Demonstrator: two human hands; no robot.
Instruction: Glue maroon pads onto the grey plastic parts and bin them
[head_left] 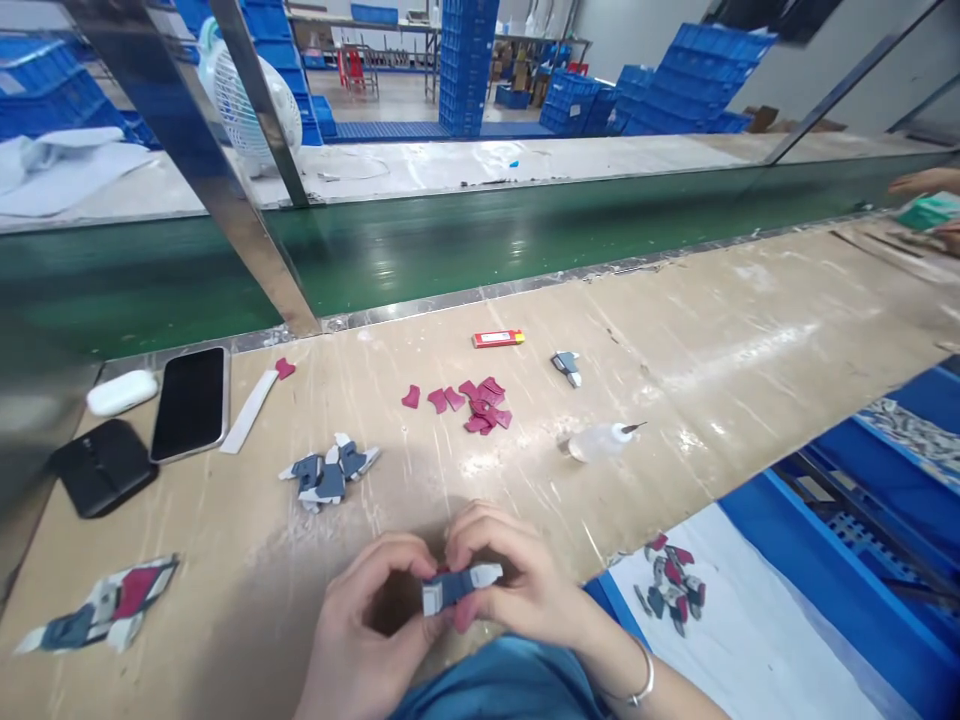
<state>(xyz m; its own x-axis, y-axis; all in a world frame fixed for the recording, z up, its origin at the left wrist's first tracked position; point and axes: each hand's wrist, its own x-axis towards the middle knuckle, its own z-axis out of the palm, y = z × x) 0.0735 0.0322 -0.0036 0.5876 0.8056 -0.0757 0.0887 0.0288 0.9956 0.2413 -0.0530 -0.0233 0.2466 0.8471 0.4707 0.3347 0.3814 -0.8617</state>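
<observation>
A small blue-grey and white plastic part (452, 588) is pinched between my two hands at the table's near edge. My left hand (367, 610) grips its left end with thumb and fingers. Closed on its right side is my right hand (517, 575); a bit of dark red shows by the fingertips. Beyond my hands lies a pile of dark red flat pieces (487, 405). Blue-grey and white parts (328, 472) sit in a cluster to the left. An assembled piece with a red panel (112, 605) rests at the far left. A similar single part (565, 367) lies beyond the pile.
A clear needle-tipped bottle (596, 442) lies right of the pile, a red lighter-like stick (498, 339) behind it. A phone (191, 405), white case (122, 392) and black box (105, 468) are left. A blue crate (825, 590) holds finished-looking pieces (673, 583). Another person's hand (926, 182) shows far right.
</observation>
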